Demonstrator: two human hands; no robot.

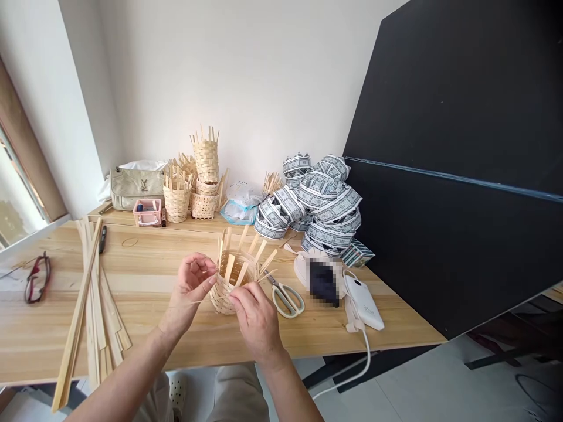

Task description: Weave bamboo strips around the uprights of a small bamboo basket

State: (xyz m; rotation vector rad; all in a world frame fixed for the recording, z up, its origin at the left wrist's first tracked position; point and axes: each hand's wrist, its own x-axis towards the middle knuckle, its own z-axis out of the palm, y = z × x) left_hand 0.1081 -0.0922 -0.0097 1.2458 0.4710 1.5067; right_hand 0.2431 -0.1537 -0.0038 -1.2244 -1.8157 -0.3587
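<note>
A small woven bamboo basket [222, 299] stands on the table in front of me, its uneven upright stakes sticking up past the woven wall. My left hand [193, 287] is at the basket's left rim, thumb and fingers curled around its edge. A thin bamboo strip [196, 302] runs across the front of the basket and past my left palm. At the front right of the rim, my right hand [257, 319] pinches the strip between thumb and forefinger against the weave. Scissors [287, 298] with pale handles lie just right of the basket, their blades partly behind it.
Long flat bamboo strips [90, 305] overhang the table's front edge at left, near red-framed glasses [38, 278]. Finished baskets [205, 158] stand along the wall beside a beige bag [136, 187]. Patterned rolls [314, 199], a white power bank [364, 302] and its cable occupy the right.
</note>
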